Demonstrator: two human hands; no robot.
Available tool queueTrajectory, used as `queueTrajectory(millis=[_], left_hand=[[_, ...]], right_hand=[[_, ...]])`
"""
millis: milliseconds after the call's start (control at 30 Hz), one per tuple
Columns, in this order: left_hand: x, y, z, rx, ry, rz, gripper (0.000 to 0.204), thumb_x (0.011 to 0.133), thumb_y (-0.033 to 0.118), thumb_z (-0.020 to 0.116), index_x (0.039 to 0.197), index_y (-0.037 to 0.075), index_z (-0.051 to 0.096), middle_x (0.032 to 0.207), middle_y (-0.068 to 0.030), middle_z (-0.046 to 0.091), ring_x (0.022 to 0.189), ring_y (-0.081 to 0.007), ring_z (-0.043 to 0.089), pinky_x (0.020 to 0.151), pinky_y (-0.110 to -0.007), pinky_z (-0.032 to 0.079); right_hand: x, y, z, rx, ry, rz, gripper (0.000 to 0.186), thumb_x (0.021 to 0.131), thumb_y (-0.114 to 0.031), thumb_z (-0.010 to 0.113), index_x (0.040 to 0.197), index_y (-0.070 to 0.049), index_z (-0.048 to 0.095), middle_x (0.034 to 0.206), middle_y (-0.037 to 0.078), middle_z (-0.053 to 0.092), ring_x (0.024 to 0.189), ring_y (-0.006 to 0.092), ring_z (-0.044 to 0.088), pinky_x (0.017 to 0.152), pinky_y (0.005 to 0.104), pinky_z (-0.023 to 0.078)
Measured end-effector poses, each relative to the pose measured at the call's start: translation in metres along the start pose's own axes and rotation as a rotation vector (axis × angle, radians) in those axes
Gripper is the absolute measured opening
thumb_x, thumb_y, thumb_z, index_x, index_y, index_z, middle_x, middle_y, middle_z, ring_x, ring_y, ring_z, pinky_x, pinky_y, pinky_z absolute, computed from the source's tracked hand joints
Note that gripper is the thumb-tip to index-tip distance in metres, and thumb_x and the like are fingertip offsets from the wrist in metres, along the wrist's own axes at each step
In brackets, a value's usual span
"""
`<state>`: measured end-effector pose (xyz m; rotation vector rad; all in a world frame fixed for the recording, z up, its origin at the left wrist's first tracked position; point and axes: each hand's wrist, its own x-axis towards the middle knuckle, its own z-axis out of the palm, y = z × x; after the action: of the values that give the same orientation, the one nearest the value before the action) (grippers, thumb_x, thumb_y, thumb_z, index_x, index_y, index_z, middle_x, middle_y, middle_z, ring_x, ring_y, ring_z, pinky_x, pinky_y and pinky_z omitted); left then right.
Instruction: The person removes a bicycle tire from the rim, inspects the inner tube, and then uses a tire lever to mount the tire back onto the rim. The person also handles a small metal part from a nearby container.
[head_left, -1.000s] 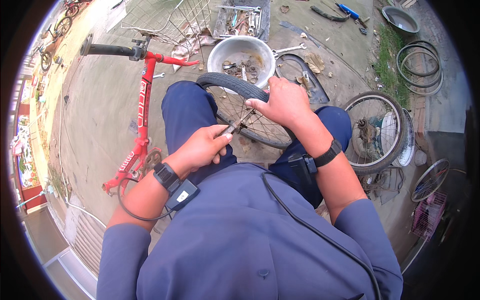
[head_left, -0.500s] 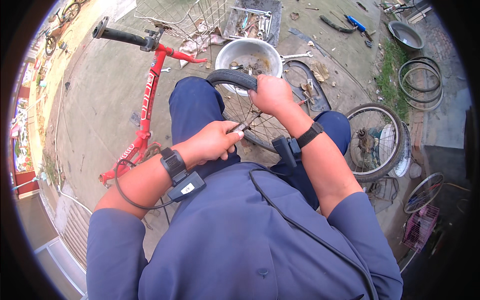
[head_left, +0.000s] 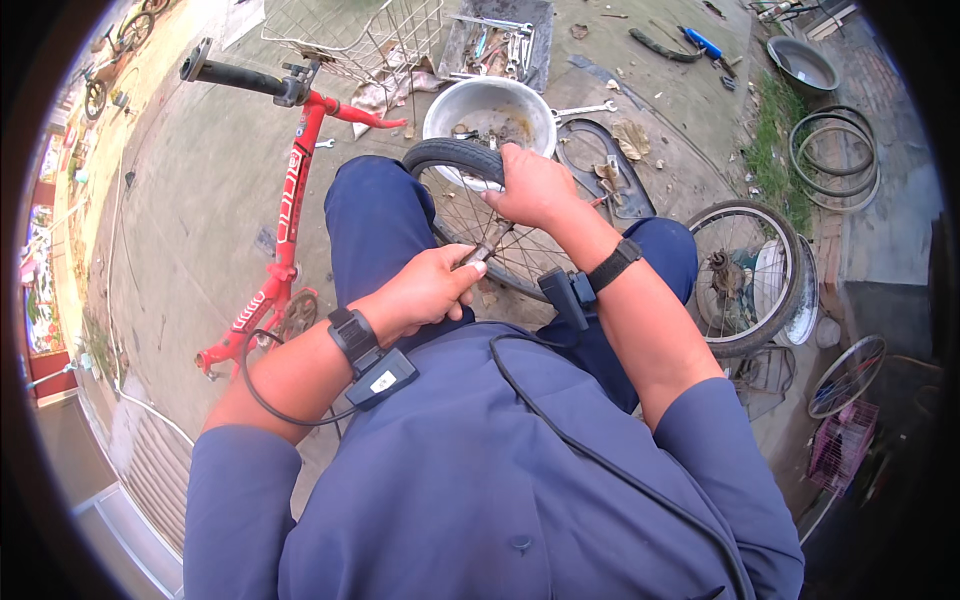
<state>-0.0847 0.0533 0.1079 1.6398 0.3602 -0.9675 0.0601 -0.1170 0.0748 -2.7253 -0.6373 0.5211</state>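
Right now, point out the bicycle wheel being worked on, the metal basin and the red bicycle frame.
bicycle wheel (head_left: 450, 155), head view, tyre
metal basin (head_left: 450, 100), head view, left rim
red bicycle frame (head_left: 290, 200), head view, main tube

The left hand (head_left: 425, 292) closes over the handle of a slim metal tool (head_left: 484, 246), so only its tip shows at center frame. The right hand (head_left: 535, 185) covers part of the black rubber tyre of the spoked bicycle wheel (head_left: 455, 158), whose lower rim is hidden behind the blue-trousered knees. In the round grey metal basin (head_left: 440, 110) at top center, the contents are too small to tell. A wire basket (head_left: 350, 30) is cut off by the upper edge.
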Motion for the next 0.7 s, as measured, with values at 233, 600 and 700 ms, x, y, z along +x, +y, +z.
queueTrajectory(millis=[233, 600, 700], left_hand=[[0.001, 0.004, 0.000, -0.087, 0.029, 0.050, 0.042, 0.111, 0.031, 0.054, 0.145, 0.006, 0.054, 0.083, 0.0020, 0.060, 0.058, -0.0029, 0.054, 0.047, -0.019, 0.041], [0.024, 0.008, -0.007, -0.269, 0.077, 0.123, 0.030, 0.110, 0.029, 0.056, 0.127, 0.004, 0.059, 0.079, 0.0017, 0.059, 0.056, -0.0045, 0.054, 0.044, -0.020, 0.039], [0.028, 0.003, -0.013, -0.333, 0.085, 0.129, 0.029, 0.110, 0.031, 0.057, 0.124, 0.005, 0.059, 0.079, 0.0010, 0.060, 0.056, -0.0045, 0.055, 0.043, -0.019, 0.039]], right_hand=[[-0.065, 0.085, 0.007, 0.328, 0.214, 0.013, 0.094, 0.077, -0.057, 0.084, 0.146, -0.001, 0.053, 0.142, 0.024, 0.057, 0.131, 0.0366, 0.058, 0.110, 0.0444, 0.047], [-0.075, 0.091, 0.036, 0.167, 0.366, 0.058, 0.051, 0.084, -0.023, 0.079, 0.127, -0.007, 0.058, 0.111, 0.020, 0.070, 0.104, 0.0414, 0.068, 0.088, 0.0494, 0.055], [-0.065, 0.091, 0.034, 0.138, 0.408, 0.010, 0.049, 0.085, -0.023, 0.078, 0.126, -0.007, 0.058, 0.110, 0.020, 0.071, 0.102, 0.0411, 0.069, 0.086, 0.0498, 0.055]])
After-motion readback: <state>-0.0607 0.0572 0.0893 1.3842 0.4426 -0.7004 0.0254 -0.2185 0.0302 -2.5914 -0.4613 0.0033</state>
